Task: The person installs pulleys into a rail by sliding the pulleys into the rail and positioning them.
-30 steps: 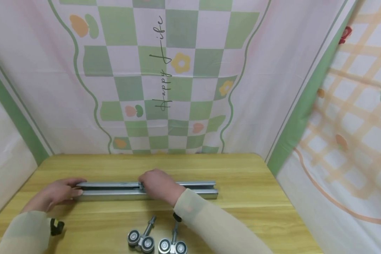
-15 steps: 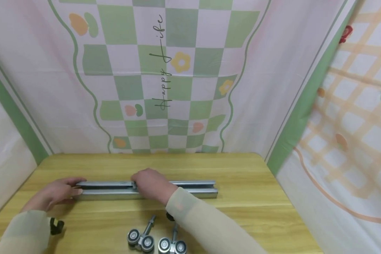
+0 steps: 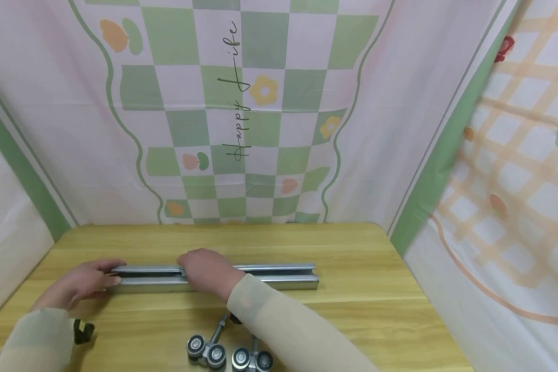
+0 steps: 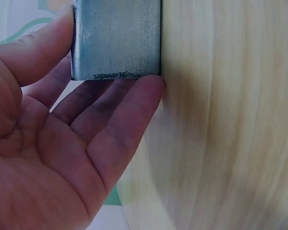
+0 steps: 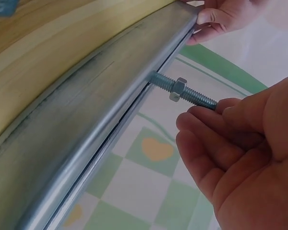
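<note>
Metal rail (image 3: 167, 285) lies flat on wood-look table (image 3: 362, 258), slot side up, running L to R across the person's front, approx. midway btwn table's far edge and the roller pieces. L hand (image 3: 86, 279) grips rail's L end: thumb on one side, fingers round the other side & under the end, per L wrist view. R hand (image 3: 206, 271) is over the rail, L of its middle, nearer L hand than rail's R end; fingers curled, pinching the tip of a threaded bolt (image 5: 197, 99) btwn thumb & finger. Bolt sticks up out of the slot w/ a hex nut (image 5: 178, 89) partway along it; what's on its lower end is hidden inside rail. Nearer the person, 2 roller pieces sit side by side, apart from rail: L roller (image 3: 206, 351) w/ 2 round wheels & threaded stem angled away to the R; R roller (image 3: 252, 359) w/ same wheels, stem partly hid. by R sleeve (image 3: 297, 320), bottom cut off by frame edge. L sleeve (image 3: 37, 336) pale too, black wrist piece (image 3: 83, 331) beside it. Behind table: green/white check cloth (image 3: 265, 41) w/ "Happy Life" lettering.
</note>
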Demonstrator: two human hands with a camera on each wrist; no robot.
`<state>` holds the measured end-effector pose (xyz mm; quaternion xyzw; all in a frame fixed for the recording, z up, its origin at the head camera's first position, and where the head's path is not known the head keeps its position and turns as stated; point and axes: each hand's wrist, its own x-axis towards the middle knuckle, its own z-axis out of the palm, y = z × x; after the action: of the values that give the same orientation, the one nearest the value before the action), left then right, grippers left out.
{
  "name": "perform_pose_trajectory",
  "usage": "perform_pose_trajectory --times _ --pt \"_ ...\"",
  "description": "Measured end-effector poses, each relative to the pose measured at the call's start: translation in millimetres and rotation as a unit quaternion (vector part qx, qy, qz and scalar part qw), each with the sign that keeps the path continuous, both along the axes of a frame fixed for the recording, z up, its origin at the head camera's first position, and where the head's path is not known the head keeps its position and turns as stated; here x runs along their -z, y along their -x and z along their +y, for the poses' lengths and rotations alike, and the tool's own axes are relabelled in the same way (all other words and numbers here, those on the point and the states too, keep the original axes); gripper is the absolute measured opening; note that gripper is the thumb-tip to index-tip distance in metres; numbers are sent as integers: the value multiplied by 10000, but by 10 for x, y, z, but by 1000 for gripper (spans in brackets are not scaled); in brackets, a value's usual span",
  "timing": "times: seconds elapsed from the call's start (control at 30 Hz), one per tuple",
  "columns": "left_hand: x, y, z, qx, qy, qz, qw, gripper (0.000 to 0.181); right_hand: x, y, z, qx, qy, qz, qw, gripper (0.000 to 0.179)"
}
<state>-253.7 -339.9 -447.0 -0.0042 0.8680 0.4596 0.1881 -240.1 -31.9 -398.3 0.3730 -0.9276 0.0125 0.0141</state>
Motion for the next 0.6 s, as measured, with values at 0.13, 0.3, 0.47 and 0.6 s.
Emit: perform_pose_trajectory --times 0.13,0.3,0.47,0.6 --pt "0 2 2 -29 38 -19 10000 63 -16 -26 -68 -66 -38 15 10000 19" --pt "6 -2 -1 -29 -5 -13 10000 64 -27 -27 -149 -53 -33 -10 10000 18" --pt "-9 2 8 -63 38 -29 10000 65 3 -10 -250 6 66 -50 10000 23" --pt "1 10 7 -55 84 -40 9999 64 22 -14 -333 102 33 -78 9999 35"
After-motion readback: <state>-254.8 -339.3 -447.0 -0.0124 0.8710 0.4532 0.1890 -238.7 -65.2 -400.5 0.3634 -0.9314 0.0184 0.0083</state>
